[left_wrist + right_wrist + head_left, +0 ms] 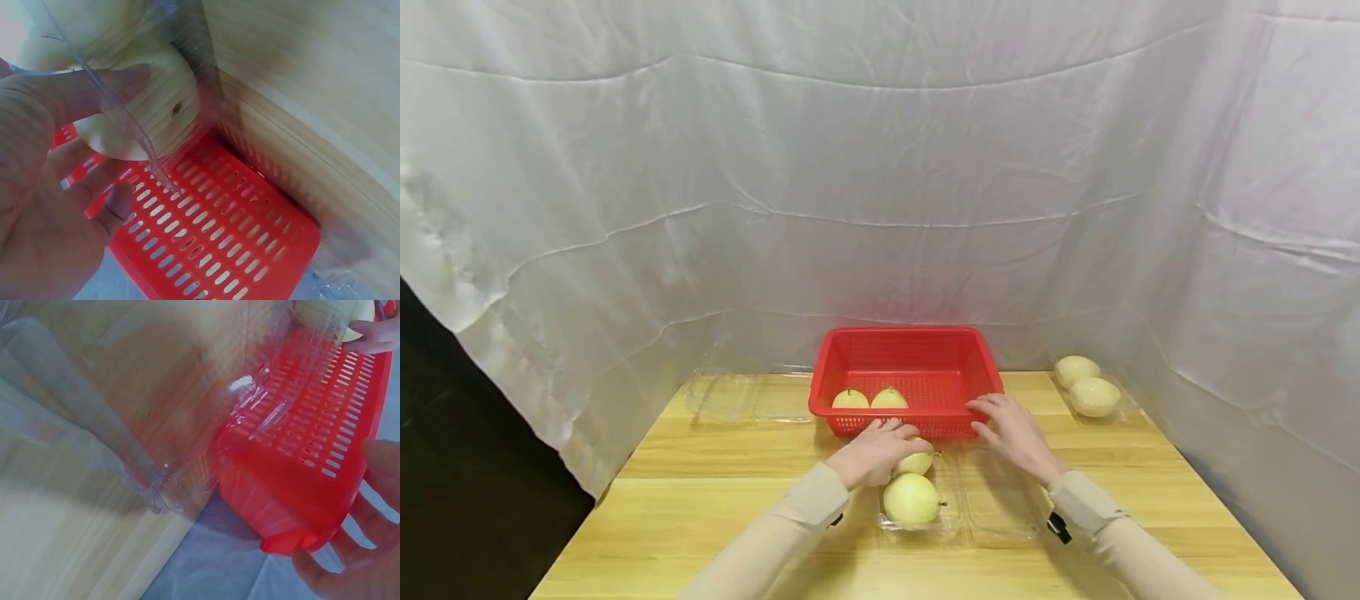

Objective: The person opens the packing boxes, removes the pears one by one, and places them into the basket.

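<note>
My left hand (874, 454) grips a yellow pear (917, 458), the farther of two in a clear plastic clamshell box (957, 500). In the left wrist view the thumb lies on that pear (156, 106), and the other fingers curl by its far side. The nearer pear (912, 498) has its stem pointing right. Behind the box stands a red perforated basket (895, 335) with two pears (851, 399) inside. My right hand (1011, 433) is at the basket's front right corner, fingers loosely spread over the rim; firm contact cannot be made out.
The box's clear lid (1000, 500) lies opened out to the right. At the back left is another clear plastic box (737, 396). Two pale oval fruits (1094, 397) sit in clear plastic at the back right. A grey-white curtain (910, 183) closes off the wooden table (700, 508) behind.
</note>
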{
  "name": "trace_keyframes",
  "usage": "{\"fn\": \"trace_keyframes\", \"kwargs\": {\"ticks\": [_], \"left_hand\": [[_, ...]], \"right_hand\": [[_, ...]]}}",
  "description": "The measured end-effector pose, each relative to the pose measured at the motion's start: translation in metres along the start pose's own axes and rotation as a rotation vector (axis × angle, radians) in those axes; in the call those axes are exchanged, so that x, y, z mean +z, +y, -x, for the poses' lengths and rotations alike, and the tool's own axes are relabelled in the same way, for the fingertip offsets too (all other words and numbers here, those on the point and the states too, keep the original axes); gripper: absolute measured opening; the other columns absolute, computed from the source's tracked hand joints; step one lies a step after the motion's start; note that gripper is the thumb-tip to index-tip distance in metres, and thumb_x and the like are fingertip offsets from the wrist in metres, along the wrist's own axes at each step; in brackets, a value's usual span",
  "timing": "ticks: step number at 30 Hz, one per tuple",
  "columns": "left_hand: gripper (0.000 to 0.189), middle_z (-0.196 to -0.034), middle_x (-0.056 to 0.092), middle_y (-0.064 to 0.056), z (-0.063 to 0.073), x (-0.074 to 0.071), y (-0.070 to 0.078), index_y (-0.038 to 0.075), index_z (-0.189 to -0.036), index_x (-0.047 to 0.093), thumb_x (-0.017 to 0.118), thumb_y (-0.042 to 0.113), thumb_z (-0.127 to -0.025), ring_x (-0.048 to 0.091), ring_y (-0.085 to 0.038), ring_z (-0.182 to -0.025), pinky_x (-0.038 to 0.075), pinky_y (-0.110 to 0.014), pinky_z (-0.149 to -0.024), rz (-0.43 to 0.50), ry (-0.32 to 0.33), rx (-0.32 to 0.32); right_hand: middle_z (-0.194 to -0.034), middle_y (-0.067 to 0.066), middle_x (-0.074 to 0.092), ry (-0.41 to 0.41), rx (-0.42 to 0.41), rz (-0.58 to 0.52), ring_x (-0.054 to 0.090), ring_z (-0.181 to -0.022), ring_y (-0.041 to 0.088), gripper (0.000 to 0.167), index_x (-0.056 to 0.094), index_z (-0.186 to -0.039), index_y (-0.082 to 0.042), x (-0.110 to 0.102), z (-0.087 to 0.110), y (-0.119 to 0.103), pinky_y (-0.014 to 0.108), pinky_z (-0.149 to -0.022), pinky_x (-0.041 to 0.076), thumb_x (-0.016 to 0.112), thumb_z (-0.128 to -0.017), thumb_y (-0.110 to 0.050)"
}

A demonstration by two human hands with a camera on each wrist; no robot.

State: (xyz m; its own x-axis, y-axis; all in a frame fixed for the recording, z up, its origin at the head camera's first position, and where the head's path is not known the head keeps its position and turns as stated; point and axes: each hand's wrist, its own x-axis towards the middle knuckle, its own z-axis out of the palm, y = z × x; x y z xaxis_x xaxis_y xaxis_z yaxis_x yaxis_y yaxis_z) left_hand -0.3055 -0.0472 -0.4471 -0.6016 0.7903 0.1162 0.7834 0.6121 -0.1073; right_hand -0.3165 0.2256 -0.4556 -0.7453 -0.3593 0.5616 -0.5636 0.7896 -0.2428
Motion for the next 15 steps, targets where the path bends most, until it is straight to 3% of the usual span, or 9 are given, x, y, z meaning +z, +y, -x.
{"fn": "trace_keyframes", "kwargs": {"ticks": [4,7,12,15], "left_hand": [[0.06,-0.138,0.056,0.006,-0.004,0.004,0.001,0.041,-0.139,0.051,0.069,0.013,-0.089,0.05,-0.018,-0.123,0.046,-0.04,-0.098,-0.098,-0.021,0.023],[0.056,-0.141,0.054,0.004,-0.006,0.007,0.003,0.043,-0.139,0.049,0.065,0.017,-0.092,0.05,-0.02,-0.127,0.047,-0.044,-0.1,-0.12,-0.054,0.027],[0.041,-0.128,0.059,0.006,-0.011,0.008,0.007,0.037,-0.128,0.051,0.064,0.021,-0.093,0.057,-0.016,-0.113,0.053,-0.034,-0.086,-0.168,-0.016,0.055],[0.04,-0.124,0.06,0.008,-0.012,0.008,0.006,0.035,-0.128,0.049,0.064,0.021,-0.094,0.059,-0.014,-0.108,0.054,-0.029,-0.079,-0.223,0.008,0.062]], "right_hand": [[-0.107,0.011,0.07,-0.009,0.041,0.007,0.062,-0.103,0.033,0.027,0.071,-0.113,-0.006,0.002,-0.001,-0.001,0.053,-0.086,0.051,0.072,-0.086,-0.009],[-0.104,0.011,0.071,-0.017,0.052,0.005,0.063,-0.1,0.032,0.024,0.071,-0.111,-0.006,0.003,-0.003,-0.001,0.051,-0.085,0.051,0.071,-0.087,-0.008],[-0.103,0.012,0.071,-0.016,0.053,-0.006,0.064,-0.097,0.031,0.024,0.071,-0.111,-0.004,0.003,-0.004,0.0,0.05,-0.083,0.052,0.071,-0.087,-0.006],[-0.103,0.012,0.071,-0.016,0.059,-0.014,0.064,-0.096,0.031,0.025,0.071,-0.112,-0.004,0.003,-0.005,0.0,0.05,-0.083,0.052,0.071,-0.087,-0.005]]}}
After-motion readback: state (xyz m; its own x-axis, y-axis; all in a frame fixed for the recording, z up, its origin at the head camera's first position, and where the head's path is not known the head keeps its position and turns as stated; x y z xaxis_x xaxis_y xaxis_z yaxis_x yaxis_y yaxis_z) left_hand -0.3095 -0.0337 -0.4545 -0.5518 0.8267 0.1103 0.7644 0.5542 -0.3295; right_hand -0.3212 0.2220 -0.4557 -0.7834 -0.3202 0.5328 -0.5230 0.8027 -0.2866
